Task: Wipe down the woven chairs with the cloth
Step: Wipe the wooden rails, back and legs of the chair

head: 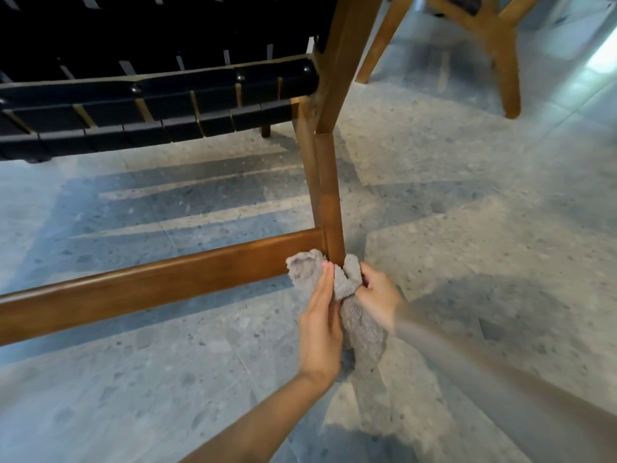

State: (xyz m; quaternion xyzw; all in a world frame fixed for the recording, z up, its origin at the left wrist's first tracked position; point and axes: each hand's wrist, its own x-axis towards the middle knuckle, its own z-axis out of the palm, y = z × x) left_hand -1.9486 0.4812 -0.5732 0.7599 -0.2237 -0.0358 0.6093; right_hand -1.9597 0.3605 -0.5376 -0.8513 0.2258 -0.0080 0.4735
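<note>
A grey fluffy cloth (354, 315) is wrapped around the foot of a brown wooden chair leg (327, 195), where a low wooden crossbar (150, 279) joins it. My left hand (320, 315) holds the cloth's left side, fingers lying along it. My right hand (374, 292) grips the cloth's right side against the leg. The chair's black woven seat (150, 101) hangs above at the upper left.
A second wooden chair's legs (500, 55) stand at the upper right. The floor (467, 212) is grey speckled tile, with striped shadows under the seat.
</note>
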